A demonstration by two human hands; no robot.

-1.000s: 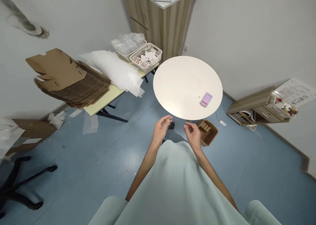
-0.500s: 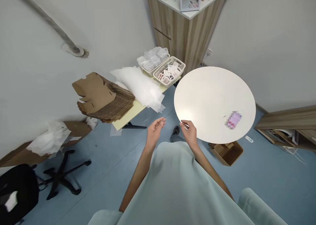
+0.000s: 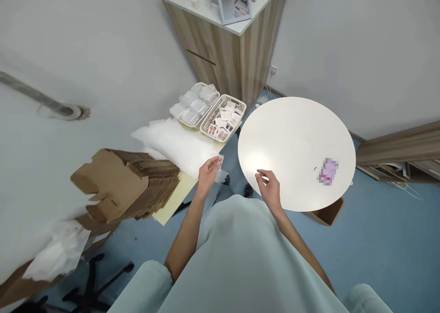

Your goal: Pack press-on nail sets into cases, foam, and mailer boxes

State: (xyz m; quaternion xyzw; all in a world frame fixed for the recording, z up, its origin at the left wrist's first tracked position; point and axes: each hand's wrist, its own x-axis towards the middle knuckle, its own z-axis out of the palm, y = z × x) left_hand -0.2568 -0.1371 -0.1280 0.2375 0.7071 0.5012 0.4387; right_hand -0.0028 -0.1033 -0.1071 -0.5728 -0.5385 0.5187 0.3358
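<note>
Left hand (image 3: pixel 207 175): moved over to white sheets (image 3: pixel 177 141); grip unclear.
Right hand (image 3: pixel 269 189): loosely open above round counter (image 3: pixel 292 134).

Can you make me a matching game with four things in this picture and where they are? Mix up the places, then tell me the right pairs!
Things:
1. The right hand
2. The flattened cardboard boxes
3. The clear plastic boxes
4. The white sheets

Places:
A. Inside a pale basket
B. Beside the cardboard pile, behind the left hand in this view
C. Piled at one end of the yellow table
D. In front of the round table in this view

Right pairs: 1-D, 2-C, 3-A, 4-B.
</note>
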